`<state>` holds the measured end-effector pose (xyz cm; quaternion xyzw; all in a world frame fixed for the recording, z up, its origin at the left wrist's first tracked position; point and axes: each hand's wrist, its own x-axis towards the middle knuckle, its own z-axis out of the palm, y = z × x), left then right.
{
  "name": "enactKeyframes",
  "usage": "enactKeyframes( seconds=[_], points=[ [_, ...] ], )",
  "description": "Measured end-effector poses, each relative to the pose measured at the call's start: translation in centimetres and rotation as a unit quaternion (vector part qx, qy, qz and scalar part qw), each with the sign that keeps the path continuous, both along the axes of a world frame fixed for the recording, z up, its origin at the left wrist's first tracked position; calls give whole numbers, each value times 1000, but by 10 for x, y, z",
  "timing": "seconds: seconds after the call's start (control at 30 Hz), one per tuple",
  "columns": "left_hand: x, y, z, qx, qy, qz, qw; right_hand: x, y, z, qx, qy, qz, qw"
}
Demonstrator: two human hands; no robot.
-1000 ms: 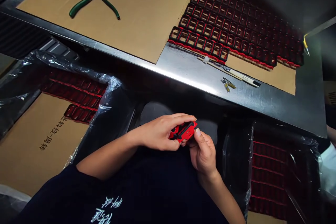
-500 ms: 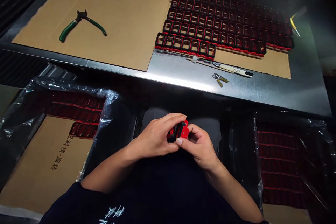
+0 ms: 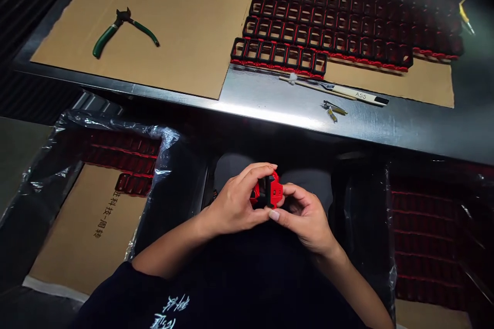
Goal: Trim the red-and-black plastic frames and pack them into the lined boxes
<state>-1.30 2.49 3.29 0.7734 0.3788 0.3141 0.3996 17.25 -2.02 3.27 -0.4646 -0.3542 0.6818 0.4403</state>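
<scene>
A small red and black part (image 3: 275,190) is held between my two hands above my lap. My left hand (image 3: 241,199) wraps round its left side, fingers over the top and thumb beneath. The fingertips of my right hand (image 3: 306,216) pinch its lower right edge. A flat red face with small holes shows between the hands; my left fingers hide some of the part. Rows of similar red and black parts (image 3: 280,55) stand on cardboard at the right of the metal table (image 3: 266,105).
Green-handled pliers (image 3: 121,28) lie on the left cardboard (image 3: 185,36). A white A55 knife (image 3: 360,94), a cotton-tipped stick and nail clippers (image 3: 334,109) lie near the table edge. Plastic-lined boxes with similar parts stand left (image 3: 135,185) and right (image 3: 426,247).
The view has shifted slightly. Between my hands, the part is turned so that more of its flat red face shows. Both hands keep hold of it.
</scene>
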Motion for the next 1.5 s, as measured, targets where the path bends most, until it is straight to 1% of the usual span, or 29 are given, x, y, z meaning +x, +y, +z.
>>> enactKeyframes(
  seconds=[0.17, 0.3, 0.47, 0.53, 0.63, 0.8, 0.97, 1.33, 1.43, 1.5],
  points=[
    [-1, -1, 2, -7, 45, -12, 999, -1, -4, -4, -40, 34, -7, 999],
    [-3, -3, 3, -43, 77, -37, 995, -1, -9, -4, -78, 50, 0, 996],
    [-2, -9, -3, -126, 91, -62, 986, 4, -21, -2, -86, 5, 4, 996],
    [-2, -12, -7, -141, 89, -75, 983, 5, -27, -2, -89, -31, 5, 996],
    [-2, -16, -13, -125, 62, -92, 986, 4, -34, -5, -95, -74, 14, 993],
    [-2, -18, -20, -76, 36, -103, 991, 1, -36, -11, -98, -78, 30, 992],
    [-1, -16, -18, -56, 47, -110, 991, 0, -33, -12, -97, -80, 44, 991],
    [2, -16, -9, -34, 87, -105, 990, -1, -32, -22, -119, -44, 31, 991],
    [4, -17, -10, -10, 77, -103, 992, -3, -30, -23, -117, -48, 26, 992],
    [5, -20, -13, 0, 68, -96, 993, -4, -28, -24, -100, -56, 15, 993]
  ],
)
